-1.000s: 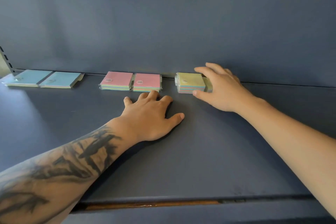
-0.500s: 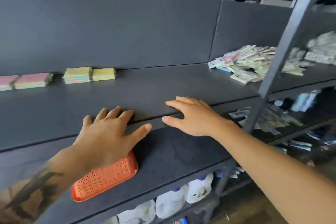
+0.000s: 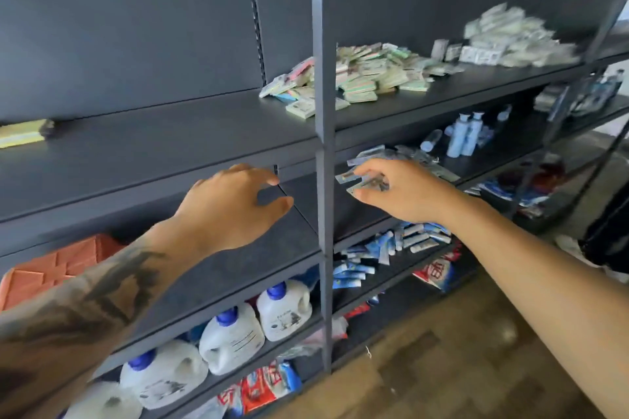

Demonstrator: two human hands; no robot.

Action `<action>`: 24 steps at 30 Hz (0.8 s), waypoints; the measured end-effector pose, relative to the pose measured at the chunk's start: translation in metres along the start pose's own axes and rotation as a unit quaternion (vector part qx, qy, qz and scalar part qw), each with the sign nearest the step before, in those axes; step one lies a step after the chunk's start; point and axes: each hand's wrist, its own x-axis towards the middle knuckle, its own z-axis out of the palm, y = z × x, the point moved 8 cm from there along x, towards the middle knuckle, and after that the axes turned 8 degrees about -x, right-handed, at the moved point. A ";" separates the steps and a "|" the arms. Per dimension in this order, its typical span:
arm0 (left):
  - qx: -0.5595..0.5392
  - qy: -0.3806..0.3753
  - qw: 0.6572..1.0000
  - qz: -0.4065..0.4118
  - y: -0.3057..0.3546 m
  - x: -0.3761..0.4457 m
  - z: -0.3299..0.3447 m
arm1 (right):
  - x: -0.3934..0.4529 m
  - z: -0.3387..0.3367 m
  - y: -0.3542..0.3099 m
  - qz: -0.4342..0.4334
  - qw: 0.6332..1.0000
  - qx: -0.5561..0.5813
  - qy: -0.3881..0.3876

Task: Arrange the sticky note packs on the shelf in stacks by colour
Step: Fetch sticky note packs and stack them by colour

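The view has swung to the right in the last second: a moment ago both hands were at the sorted rows of blue, pink and yellow packs against the back panel, and now only a yellow stack (image 3: 21, 133) shows at the far left edge of the shelf (image 3: 163, 139), while the unsorted heap of sticky note packs (image 3: 354, 76) has come into sight further right on the same shelf level, partly behind the upright post (image 3: 323, 78). That suggests one placement is finished and the person is turning to fetch more packs. The left hand (image 3: 231, 211) has left the shelf surface and hangs in front of the shelf edge, empty, with fingers loosely curled and the thumb apart from them. The right hand (image 3: 398, 190) reaches forward to the right of the post, below the level of the heap, fingers relaxed and slightly spread; it holds nothing that I can make out, and the small packets behind its fingertips seem to lie on the lower shelf. The heap stretches left to right along the shelf, its packs lying flat or tilted at mixed angles, with no shared direction. The yellow stack lies flat, its long side running along the shelf.
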 end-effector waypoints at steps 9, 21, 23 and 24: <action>-0.051 0.050 0.993 0.094 0.093 0.104 0.032 | 0.083 -0.043 0.082 -0.008 0.999 -0.018 0.041; -0.062 0.102 0.990 0.069 0.130 0.252 0.068 | 0.232 -0.087 0.130 -0.094 0.994 -0.039 0.025; -0.049 0.102 0.993 0.039 0.131 0.262 0.074 | 0.250 -0.089 0.129 -0.125 0.991 -0.039 0.032; -0.040 0.106 0.993 0.021 0.130 0.266 0.075 | 0.259 -0.091 0.127 -0.139 0.989 -0.040 0.040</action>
